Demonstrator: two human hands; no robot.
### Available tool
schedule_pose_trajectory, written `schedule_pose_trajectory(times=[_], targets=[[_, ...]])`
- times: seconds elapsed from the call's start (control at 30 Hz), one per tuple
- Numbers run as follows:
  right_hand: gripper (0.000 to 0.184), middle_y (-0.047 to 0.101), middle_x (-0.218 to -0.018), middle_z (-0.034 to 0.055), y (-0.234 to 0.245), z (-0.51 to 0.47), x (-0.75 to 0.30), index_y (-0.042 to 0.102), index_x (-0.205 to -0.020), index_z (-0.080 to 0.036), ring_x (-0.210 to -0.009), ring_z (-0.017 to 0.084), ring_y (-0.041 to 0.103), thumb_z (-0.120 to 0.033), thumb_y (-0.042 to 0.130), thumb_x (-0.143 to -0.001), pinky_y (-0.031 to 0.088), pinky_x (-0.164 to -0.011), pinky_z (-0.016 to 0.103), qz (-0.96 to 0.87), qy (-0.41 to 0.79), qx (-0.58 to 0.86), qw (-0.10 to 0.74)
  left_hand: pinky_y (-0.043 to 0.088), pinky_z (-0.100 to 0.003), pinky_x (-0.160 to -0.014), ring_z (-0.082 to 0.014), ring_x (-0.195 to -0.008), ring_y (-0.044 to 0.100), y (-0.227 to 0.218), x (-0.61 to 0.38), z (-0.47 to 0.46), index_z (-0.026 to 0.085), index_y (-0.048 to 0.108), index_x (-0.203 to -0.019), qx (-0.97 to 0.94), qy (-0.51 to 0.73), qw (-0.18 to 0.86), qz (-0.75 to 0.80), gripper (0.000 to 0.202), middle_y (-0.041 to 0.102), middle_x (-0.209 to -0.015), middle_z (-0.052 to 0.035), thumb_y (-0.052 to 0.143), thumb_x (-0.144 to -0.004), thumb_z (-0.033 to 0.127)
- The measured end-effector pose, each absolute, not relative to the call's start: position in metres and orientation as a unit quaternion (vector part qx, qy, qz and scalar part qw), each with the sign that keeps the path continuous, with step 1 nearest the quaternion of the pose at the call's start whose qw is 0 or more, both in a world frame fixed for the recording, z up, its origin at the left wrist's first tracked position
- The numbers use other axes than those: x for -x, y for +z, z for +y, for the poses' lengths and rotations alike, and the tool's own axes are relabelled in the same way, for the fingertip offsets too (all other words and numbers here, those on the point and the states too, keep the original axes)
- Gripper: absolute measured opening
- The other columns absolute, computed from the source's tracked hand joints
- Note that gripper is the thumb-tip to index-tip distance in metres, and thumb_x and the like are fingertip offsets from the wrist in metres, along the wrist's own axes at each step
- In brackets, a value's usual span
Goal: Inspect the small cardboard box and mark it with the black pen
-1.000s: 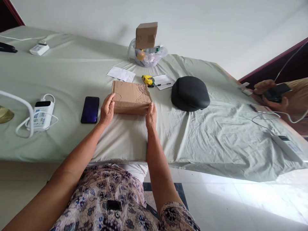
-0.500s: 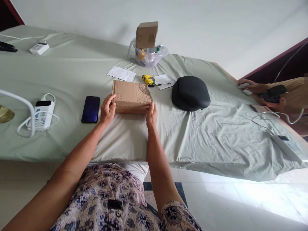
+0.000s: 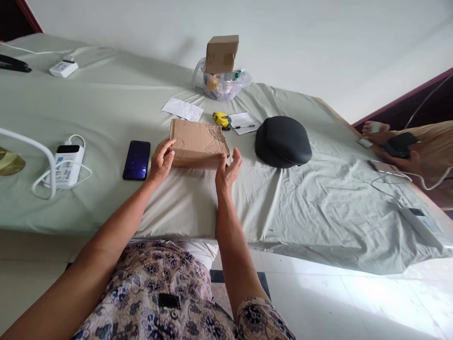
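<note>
A brown cardboard box (image 3: 198,137) with a scuffed, crumpled right part of its top lies on the cloth-covered table in front of me. My left hand (image 3: 162,162) grips its left front corner, thumb toward the front face and fingers along the side. At the right front corner is my right hand (image 3: 227,171), its fingers spread and its thumb at the box's edge; whether the thumb presses on it I cannot tell. A dark smartphone (image 3: 136,160) lies left of my left hand. Right of the box sits a black rounded case (image 3: 283,141).
Behind the box are a yellow tape measure (image 3: 221,119), white papers (image 3: 182,109), a pen (image 3: 246,126) and a clear plastic basket (image 3: 226,89) carrying a small carton (image 3: 222,54). A power bank (image 3: 68,165) with cable lies left. Another person's hand (image 3: 377,130) is at the right edge.
My right hand has loosened from the box's right side and its fingers have spread outward. My left hand keeps its place on the box. The view has shifted slightly.
</note>
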State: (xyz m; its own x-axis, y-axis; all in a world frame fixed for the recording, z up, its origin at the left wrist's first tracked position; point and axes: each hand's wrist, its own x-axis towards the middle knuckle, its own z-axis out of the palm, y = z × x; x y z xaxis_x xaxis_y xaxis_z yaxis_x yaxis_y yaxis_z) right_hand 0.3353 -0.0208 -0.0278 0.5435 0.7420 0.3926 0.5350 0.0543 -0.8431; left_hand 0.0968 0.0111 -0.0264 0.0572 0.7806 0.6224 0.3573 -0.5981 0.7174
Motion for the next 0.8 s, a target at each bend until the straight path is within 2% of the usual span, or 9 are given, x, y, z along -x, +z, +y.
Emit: schedule_pose_trajectory(times=[0.07,0.17,0.33,0.47,0.67,0.8], targets=[[0.065,0.052,-0.148,0.0219,-0.024,-0.025,-0.325,0.051,-0.142,-0.018,-0.147,0.034,0.044,-0.062,0.047,-0.093,0.035,-0.120,0.060,-0.512,0.008,0.672,0.536,0.055,-0.043,-0.110,-0.0272,-0.136,0.059,-0.030,-0.100,0.010,0.020,0.061,-0.136,-0.702,0.552,0.182,0.412,0.045,0.063,-0.142,-0.0145,0.056,-0.092,0.028],[0.058,0.055,-0.149,0.0200,-0.018,-0.031,-0.299,0.059,-0.139,-0.020,-0.152,0.035,0.041,-0.058,0.051,-0.095,0.026,-0.125,0.062,-0.590,-0.030,0.657,0.469,0.053,-0.044,-0.112,-0.0284,-0.140,0.055,-0.035,-0.104,0.009,0.022,0.056,-0.140,-0.710,0.544,0.173,0.412,0.060,0.059,-0.146,-0.0141,0.059,-0.080,0.019],[0.053,0.061,-0.147,0.0153,-0.011,-0.032,-0.257,0.064,-0.138,-0.024,-0.150,0.032,0.045,-0.056,0.056,-0.097,0.011,-0.131,0.061,-0.673,-0.014,0.625,0.395,0.055,-0.043,-0.110,-0.0276,-0.139,0.056,-0.043,-0.111,0.008,0.022,0.051,-0.143,-0.710,0.552,0.178,0.399,0.063,0.058,-0.147,-0.0157,0.057,-0.081,0.018],[0.046,0.063,-0.143,0.0139,-0.010,-0.027,-0.249,0.068,-0.129,-0.025,-0.144,0.030,0.049,-0.056,0.059,-0.097,0.010,-0.131,0.061,-0.651,-0.009,0.648,0.396,0.057,-0.042,-0.106,-0.0283,-0.142,0.055,-0.048,-0.116,0.007,0.023,0.040,-0.152,-0.689,0.562,0.206,0.409,0.067,0.053,-0.155,-0.0178,0.059,-0.087,0.025],[0.038,0.064,-0.139,0.0120,-0.006,-0.025,-0.245,0.071,-0.120,-0.025,-0.138,0.029,0.051,-0.054,0.058,-0.098,0.012,-0.130,0.060,-0.631,-0.006,0.670,0.390,0.056,-0.044,-0.109,-0.0303,-0.142,0.054,-0.054,-0.117,0.009,0.020,0.042,-0.151,-0.680,0.567,0.201,0.419,0.064,0.054,-0.152,-0.0187,0.063,-0.091,0.034],[0.037,0.064,-0.137,0.0126,-0.002,-0.026,-0.245,0.071,-0.120,-0.026,-0.134,0.029,0.053,-0.053,0.058,-0.098,0.017,-0.128,0.058,-0.639,-0.003,0.668,0.382,0.055,-0.044,-0.112,-0.0310,-0.135,0.060,-0.058,-0.116,0.011,0.018,0.040,-0.154,-0.673,0.549,0.253,0.426,0.072,0.054,-0.153,-0.0182,0.067,-0.091,0.040]])
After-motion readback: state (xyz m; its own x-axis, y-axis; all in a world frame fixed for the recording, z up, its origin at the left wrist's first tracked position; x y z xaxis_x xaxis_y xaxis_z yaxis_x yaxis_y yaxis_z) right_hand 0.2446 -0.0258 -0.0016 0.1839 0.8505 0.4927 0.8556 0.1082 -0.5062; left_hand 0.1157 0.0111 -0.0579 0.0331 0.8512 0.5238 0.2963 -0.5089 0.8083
